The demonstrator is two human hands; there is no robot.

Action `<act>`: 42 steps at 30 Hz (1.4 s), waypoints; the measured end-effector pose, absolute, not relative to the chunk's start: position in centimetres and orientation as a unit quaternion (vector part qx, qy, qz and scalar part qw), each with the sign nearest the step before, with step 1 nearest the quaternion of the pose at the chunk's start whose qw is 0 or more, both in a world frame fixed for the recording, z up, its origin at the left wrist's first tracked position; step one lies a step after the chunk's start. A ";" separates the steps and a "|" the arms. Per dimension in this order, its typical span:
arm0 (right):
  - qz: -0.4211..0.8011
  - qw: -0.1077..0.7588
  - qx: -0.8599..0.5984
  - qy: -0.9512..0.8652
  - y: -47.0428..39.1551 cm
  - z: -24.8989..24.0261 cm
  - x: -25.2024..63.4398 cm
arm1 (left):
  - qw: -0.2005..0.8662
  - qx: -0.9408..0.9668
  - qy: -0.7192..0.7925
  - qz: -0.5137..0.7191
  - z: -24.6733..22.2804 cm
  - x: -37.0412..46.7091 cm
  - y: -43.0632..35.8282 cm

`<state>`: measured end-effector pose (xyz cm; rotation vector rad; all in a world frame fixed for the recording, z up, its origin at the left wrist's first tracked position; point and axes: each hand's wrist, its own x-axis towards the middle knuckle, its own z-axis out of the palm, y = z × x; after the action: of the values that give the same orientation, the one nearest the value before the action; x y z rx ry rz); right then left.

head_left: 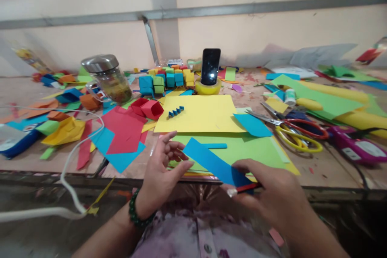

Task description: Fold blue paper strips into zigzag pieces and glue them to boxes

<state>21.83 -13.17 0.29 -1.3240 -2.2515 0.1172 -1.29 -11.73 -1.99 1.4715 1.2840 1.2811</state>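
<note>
Pinched in my right hand is a blue paper strip, tilted up toward the left. A thin red stick-like tool with a pale tip also lies in that hand; its kind is unclear. My left hand is open beside the strip's far end, thumb and fingers apart, holding nothing. Under the strip lie green paper sheets and a narrow blue strip. Beyond them a yellow sheet carries a small zigzag-folded blue strip.
Scissors and a purple device lie at right. A phone stands in a yellow holder behind the sheets. Folded paper blocks, a glass jar and red paper sit left. A white cable crosses the left edge.
</note>
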 end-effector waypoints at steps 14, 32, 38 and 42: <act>-0.069 0.183 -0.494 -0.847 -10.1 -1.5 21.9 | 0.289 0.820 0.471 0.149 2.6 -6.0 -6.3; -0.059 0.097 -0.434 -0.894 -8.9 -3.1 22.9 | 0.078 0.909 0.399 0.088 -0.5 -4.9 -5.5; -0.065 0.103 -0.426 -0.896 -8.9 -3.8 23.2 | 0.077 0.897 0.427 0.081 -0.9 -6.0 -7.5; -0.071 0.102 -0.425 -0.897 -8.9 -4.1 23.3 | 0.089 0.890 0.433 0.108 -1.8 -7.0 -9.1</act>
<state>23.30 -8.85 -4.10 -1.2546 -2.6464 -0.2107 -7.02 -9.07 -1.77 2.6480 1.2886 0.3219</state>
